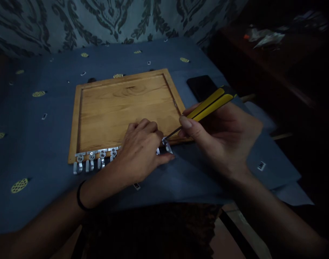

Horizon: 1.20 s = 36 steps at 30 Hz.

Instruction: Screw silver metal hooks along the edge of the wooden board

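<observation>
A framed wooden board (126,104) lies on the cloth. Along its near edge runs a silver metal hook rail (102,154) with several hooks; its middle is hidden behind my left hand (144,147). That hand's fingers are curled over the rail near its right end, pressing it to the board, with the thumb beside the last hook. My right hand (218,133) grips a screwdriver (210,104) by its yellow and black handle. The thin shaft slants down to the left, and its tip meets the rail's right end beside my left fingers.
A dark flat phone-like object (202,87) lies right of the board. Blue patterned cloth (51,136) covers the surface under everything. Patterned fabric (99,21) rises behind. At the far right, a dark wooden surface (293,72) holds crumpled clear plastic (266,37).
</observation>
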Available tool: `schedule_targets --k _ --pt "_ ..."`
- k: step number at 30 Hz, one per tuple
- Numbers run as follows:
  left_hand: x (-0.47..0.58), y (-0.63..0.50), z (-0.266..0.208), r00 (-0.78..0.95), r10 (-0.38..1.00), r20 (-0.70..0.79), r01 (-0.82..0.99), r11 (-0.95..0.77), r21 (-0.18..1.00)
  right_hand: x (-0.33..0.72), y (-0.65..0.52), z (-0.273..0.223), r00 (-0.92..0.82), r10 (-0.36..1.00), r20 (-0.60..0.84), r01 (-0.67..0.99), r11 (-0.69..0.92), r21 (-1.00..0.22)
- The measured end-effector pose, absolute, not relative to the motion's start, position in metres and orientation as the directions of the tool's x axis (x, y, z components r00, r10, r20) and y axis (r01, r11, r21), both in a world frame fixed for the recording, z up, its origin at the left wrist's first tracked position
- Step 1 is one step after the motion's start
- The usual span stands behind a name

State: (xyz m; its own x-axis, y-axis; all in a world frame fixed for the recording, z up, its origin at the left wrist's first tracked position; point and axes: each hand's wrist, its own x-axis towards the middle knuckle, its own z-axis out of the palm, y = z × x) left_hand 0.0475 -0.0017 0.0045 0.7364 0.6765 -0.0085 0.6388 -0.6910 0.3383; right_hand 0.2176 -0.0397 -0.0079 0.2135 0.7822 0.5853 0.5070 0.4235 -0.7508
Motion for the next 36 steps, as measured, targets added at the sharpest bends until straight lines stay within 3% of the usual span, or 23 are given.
schedule_targets --k 5,9,20,28,36 --pt "0.047 -0.002 0.003 0.738 0.674 -0.001 0.635 -0.694 0.339 0.218 -0.04 -0.006 0.2 0.782 0.591 0.546 0.411 -0.73" --pt "0.048 -0.002 0.003 0.736 0.676 -0.018 0.64 -0.688 0.342 0.219 -0.042 -0.004 0.204 0.834 0.513 0.474 0.374 -0.797" --pt "0.047 -0.002 0.002 0.736 0.677 -0.018 0.644 -0.693 0.324 0.225 -0.045 0.007 0.047 0.89 0.454 0.436 0.391 -0.811" --pt "0.048 -0.002 0.003 0.737 0.676 -0.026 0.645 -0.69 0.329 0.229 -0.048 0.013 -0.024 0.922 0.387 0.283 0.377 -0.882" --pt "0.048 -0.002 0.003 0.735 0.678 -0.022 0.645 -0.688 0.334 0.227 -0.041 0.01 0.023 0.842 0.538 0.5 0.457 -0.736"
